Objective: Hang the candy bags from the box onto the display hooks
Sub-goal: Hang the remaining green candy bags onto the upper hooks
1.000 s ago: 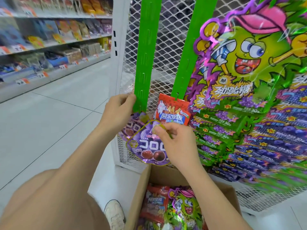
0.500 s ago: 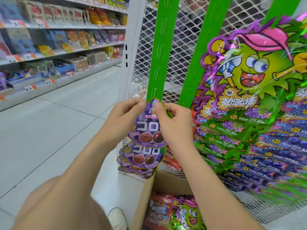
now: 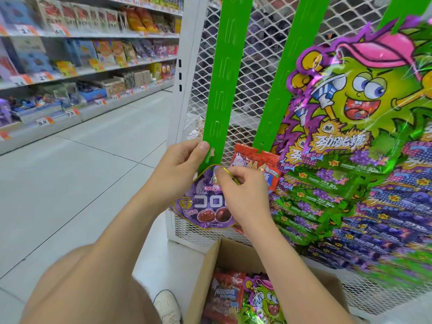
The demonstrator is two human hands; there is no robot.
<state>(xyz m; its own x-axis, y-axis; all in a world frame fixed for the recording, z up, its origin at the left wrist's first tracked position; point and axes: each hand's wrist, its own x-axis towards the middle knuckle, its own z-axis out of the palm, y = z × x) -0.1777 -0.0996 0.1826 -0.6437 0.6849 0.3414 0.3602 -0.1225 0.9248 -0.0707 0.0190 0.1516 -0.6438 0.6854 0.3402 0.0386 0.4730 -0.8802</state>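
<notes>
A round purple candy bag [image 3: 205, 204] hangs at the lower end of the left green hook strip [image 3: 222, 85]. My right hand [image 3: 240, 190] pinches the top edge of that bag just under the strip. My left hand [image 3: 180, 164] grips the strip's bottom end, thumb by a cut-out hook. A red candy bag [image 3: 254, 162] hangs on the second green strip [image 3: 278, 85]. The cardboard box [image 3: 210, 272] on the floor below holds red and green candy bags [image 3: 245, 298].
Large green and purple candy bags [image 3: 364, 127] fill the right side of the white mesh rack [image 3: 252, 43]. Stocked store shelves [image 3: 77, 73] line the left of the tiled aisle [image 3: 77, 183]. My knee and a white shoe [image 3: 167, 305] are beside the box.
The purple bag's top has come down from mid-strip to the strip's bottom end. My left hand shifted from the bag's top to gripping the strip. The red bag is in view again.
</notes>
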